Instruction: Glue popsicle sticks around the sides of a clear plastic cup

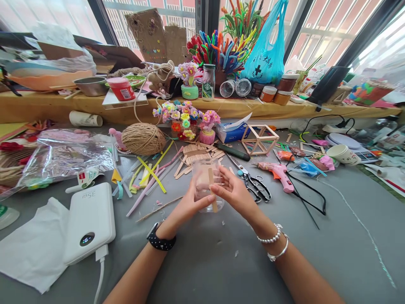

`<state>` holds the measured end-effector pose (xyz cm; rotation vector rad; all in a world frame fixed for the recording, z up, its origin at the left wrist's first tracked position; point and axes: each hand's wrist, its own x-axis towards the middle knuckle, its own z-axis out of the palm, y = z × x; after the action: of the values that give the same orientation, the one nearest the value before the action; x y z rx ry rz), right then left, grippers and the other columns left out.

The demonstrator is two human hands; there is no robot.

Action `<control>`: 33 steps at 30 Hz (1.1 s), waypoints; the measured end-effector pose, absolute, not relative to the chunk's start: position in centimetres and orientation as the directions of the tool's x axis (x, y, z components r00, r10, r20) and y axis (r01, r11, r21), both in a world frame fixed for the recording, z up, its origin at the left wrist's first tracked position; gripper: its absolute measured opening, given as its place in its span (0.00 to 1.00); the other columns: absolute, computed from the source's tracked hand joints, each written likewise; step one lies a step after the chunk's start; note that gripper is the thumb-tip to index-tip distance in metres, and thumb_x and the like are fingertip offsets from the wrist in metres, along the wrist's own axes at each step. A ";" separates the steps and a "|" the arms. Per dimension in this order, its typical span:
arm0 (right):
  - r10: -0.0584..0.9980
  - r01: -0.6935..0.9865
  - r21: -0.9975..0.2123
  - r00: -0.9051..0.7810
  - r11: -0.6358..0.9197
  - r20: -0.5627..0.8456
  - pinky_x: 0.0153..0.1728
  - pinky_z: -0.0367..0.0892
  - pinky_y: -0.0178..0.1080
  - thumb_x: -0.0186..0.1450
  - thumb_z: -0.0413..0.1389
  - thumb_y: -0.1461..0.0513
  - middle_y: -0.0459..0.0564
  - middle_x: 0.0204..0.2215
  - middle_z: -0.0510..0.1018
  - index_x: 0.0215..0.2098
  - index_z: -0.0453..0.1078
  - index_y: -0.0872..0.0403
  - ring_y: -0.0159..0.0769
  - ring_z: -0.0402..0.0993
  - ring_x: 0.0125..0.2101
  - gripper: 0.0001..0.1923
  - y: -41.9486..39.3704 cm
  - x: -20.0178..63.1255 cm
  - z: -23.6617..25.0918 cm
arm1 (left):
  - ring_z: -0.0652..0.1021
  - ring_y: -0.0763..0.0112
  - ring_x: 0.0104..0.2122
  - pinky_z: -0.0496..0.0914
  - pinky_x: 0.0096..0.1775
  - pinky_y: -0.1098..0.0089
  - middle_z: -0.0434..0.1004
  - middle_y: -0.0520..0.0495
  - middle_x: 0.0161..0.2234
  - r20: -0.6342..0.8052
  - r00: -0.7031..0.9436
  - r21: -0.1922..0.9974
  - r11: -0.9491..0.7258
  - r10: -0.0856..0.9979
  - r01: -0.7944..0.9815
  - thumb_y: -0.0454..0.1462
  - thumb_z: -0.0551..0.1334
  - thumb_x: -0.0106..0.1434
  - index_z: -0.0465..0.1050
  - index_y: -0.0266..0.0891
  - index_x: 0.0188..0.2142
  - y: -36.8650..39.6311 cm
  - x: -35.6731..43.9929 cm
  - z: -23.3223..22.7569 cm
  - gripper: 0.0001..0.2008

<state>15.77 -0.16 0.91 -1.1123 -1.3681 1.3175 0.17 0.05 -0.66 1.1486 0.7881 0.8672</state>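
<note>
A clear plastic cup (201,172) is between my two hands, just above the grey tabletop. My left hand (187,197) closes around its left side, with the thumb reaching across the front. A wooden craft stick (211,176) lies upright along the near face of the cup. My right hand (236,193) curls round the right side, its thumb pressing on the stick. Behind the cup lies a pile of craft sticks (198,155). Scissors (253,181) and a pink glue gun (280,174) rest to the right of my right hand.
A ball of twine (143,138), plastic straws and pipe cleaners lie to the left. Nearer stands a white power bank (91,221) with a cable. A wooden stick cube frame (261,139), a tissue pack (233,128) and pipe-cleaner flowers (209,122) sit further back. Cluttered ledge behind.
</note>
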 end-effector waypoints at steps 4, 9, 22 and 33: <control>0.985 0.003 -1.000 -0.171 0.017 0.016 0.49 0.64 0.45 0.54 0.57 0.49 0.60 0.54 0.65 0.59 0.53 0.57 0.46 0.64 0.52 0.40 -0.3 15.7 1.2 | 0.61 0.51 0.56 0.60 0.52 0.53 0.54 0.39 0.60 -0.076 0.467 0.959 0.192 0.881 -0.207 0.41 0.64 0.53 0.41 0.45 0.61 0.1 0.1 -0.6 0.42; 0.988 0.039 -0.998 -0.153 0.040 0.034 0.52 0.61 0.45 0.57 0.50 0.45 0.60 0.53 0.67 0.57 0.57 0.59 0.45 0.64 0.53 0.37 -0.2 15.7 1.8 | 0.66 0.48 0.53 0.65 0.48 0.54 0.60 0.36 0.57 -0.083 0.437 0.928 0.229 0.896 -0.294 0.42 0.65 0.52 0.44 0.43 0.60 0.1 0.5 -0.7 0.41; 0.829 0.600 -0.619 -0.142 0.506 0.540 0.51 0.63 0.49 0.60 0.53 0.56 0.57 0.51 0.69 0.56 0.60 0.56 0.43 0.65 0.52 0.26 -1.7 14.7 1.1 | 0.77 0.60 0.40 0.66 0.45 0.58 0.74 0.46 0.40 -0.154 0.183 0.889 0.217 0.971 -0.402 0.48 0.62 0.53 0.43 0.48 0.58 0.2 0.8 -0.7 0.39; 0.757 0.646 -0.540 -0.093 0.540 0.646 0.46 0.68 0.42 0.64 0.50 0.60 0.54 0.45 0.75 0.50 0.67 0.56 0.40 0.71 0.46 0.17 -1.9 14.2 0.8 | 0.75 0.67 0.42 0.66 0.45 0.65 0.70 0.47 0.44 -0.111 0.160 0.906 0.166 0.981 -0.390 0.41 0.65 0.52 0.51 0.45 0.50 -0.2 1.1 -0.3 0.30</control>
<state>14.21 -1.89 0.85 -1.1628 -1.8012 0.1433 1.09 -0.24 -0.32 0.8657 0.8746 1.1775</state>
